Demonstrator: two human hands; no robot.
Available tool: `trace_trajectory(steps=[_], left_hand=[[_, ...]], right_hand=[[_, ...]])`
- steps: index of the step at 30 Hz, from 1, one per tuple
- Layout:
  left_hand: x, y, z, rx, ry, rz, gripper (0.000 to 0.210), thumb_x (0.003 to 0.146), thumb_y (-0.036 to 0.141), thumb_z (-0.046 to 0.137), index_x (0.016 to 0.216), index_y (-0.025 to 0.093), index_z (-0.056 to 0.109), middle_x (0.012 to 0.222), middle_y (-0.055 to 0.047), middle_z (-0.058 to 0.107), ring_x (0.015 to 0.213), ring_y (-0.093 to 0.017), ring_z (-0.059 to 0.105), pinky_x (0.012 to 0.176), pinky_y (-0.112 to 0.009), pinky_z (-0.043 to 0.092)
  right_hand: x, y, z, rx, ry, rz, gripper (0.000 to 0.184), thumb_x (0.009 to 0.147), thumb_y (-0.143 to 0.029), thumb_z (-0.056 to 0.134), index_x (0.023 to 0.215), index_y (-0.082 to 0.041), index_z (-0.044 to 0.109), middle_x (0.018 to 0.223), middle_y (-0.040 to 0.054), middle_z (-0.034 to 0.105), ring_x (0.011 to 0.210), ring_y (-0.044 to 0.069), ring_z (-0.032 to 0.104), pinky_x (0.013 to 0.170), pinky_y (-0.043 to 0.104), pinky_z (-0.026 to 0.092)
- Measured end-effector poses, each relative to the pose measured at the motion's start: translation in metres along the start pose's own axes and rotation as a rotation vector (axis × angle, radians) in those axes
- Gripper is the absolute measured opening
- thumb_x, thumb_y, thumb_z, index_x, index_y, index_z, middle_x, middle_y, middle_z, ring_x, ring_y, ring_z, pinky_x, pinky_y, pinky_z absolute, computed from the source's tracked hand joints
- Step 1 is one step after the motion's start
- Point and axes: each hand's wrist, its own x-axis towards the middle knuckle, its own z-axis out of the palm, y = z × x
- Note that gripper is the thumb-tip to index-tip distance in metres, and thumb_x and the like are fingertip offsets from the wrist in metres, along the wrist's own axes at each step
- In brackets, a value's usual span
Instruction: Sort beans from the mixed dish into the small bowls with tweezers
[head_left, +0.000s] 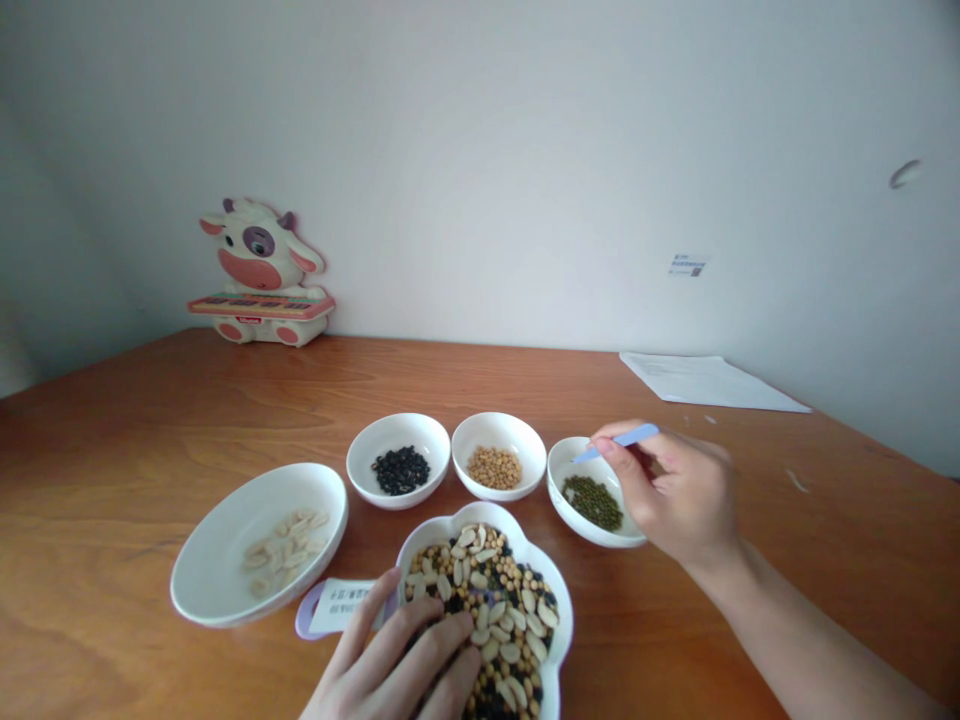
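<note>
Light blue tweezers point(626, 437) are pinched in my right hand point(675, 490), their tip over the white bowl point(556, 458) of green mung beans point(592, 502). Below and to the left, a flower-shaped dish point(559, 600) holds a mix of peanuts, yellow soybeans, black beans and some green ones. My left hand point(409, 655) lies over the near left part of this dish, fingers stretched out across the mix and its rim. A purple handle point(306, 615) with a white paper label point(345, 605) sticks out from the dish's left side.
A large white bowl point(195, 570) with peanuts point(285, 550) stands left. Behind the dish are a bowl of black beans point(401, 470) and a bowl of soybeans point(495, 467). A cow-shaped toy keyboard point(262, 275) and white papers point(705, 380) are at the table's back.
</note>
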Motion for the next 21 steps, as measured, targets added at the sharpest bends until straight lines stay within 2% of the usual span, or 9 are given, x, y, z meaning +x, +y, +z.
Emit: trace_trajectory(steps=[2,8,11,14,16,19,21], left_hand=[[-0.003,0.004,0.006,0.006,0.025,-0.040,0.029,0.102,0.046,0.053,0.121,0.027,0.066,0.113,-0.004,0.072,0.113,-0.020,0.066,0.117,-0.043,0.043],[-0.007,0.008,0.020,0.004,0.026,-0.026,0.027,0.100,0.046,0.056,0.116,0.026,0.067,0.113,-0.004,0.071,0.114,-0.021,0.065,0.117,-0.043,0.043],[-0.010,0.008,0.024,0.007,0.074,-0.026,0.022,0.103,0.038,0.052,0.109,0.026,0.069,0.108,-0.002,0.072,0.108,-0.018,0.066,0.121,-0.042,0.036],[-0.009,0.009,0.026,-0.012,0.165,-0.055,0.032,0.107,0.029,0.041,0.101,0.026,0.072,0.102,0.002,0.072,0.099,-0.013,0.066,0.127,-0.041,0.022],[-0.008,0.010,0.026,-0.029,0.186,-0.068,0.038,0.109,0.028,0.037,0.098,0.026,0.073,0.100,0.004,0.073,0.097,-0.012,0.065,0.128,-0.040,0.017],[-0.008,0.010,0.026,-0.048,0.188,-0.074,0.039,0.109,0.028,0.037,0.097,0.026,0.074,0.101,0.005,0.073,0.098,-0.013,0.065,0.128,-0.039,0.017],[-0.010,0.010,0.027,-0.049,0.189,-0.077,0.037,0.108,0.028,0.039,0.097,0.026,0.074,0.103,0.005,0.073,0.099,-0.013,0.065,0.128,-0.039,0.017]], right_hand=[[0.001,0.000,0.000,-0.012,0.000,0.009,0.021,0.094,-0.023,0.058,0.076,-0.020,0.068,0.067,0.0012,0.073,0.055,0.016,0.067,0.054,0.025,0.048],[0.002,-0.001,-0.001,-0.044,-0.016,0.010,0.024,0.094,-0.023,0.055,0.072,-0.020,0.064,0.065,0.0013,0.071,0.053,0.016,0.064,0.052,0.026,0.043],[0.001,0.000,0.001,-0.048,-0.023,0.017,0.025,0.094,-0.023,0.055,0.070,-0.020,0.063,0.063,0.0013,0.070,0.049,0.015,0.061,0.049,0.026,0.040],[0.001,0.000,0.002,-0.050,-0.035,0.022,0.025,0.094,-0.023,0.056,0.070,-0.019,0.064,0.062,0.0013,0.069,0.046,0.014,0.057,0.047,0.026,0.038],[0.001,-0.002,0.000,-0.030,-0.018,0.028,0.024,0.094,-0.023,0.057,0.072,-0.019,0.065,0.060,0.0008,0.068,0.045,0.014,0.055,0.047,0.026,0.038],[-0.001,-0.012,-0.004,0.085,0.016,-0.006,0.017,0.093,-0.019,0.058,0.078,-0.019,0.066,0.062,0.0009,0.068,0.048,0.014,0.057,0.049,0.026,0.041],[-0.004,-0.022,-0.005,0.242,-0.024,-0.096,0.014,0.092,-0.012,0.057,0.084,-0.018,0.066,0.071,0.0031,0.072,0.058,0.015,0.064,0.054,0.026,0.046]])
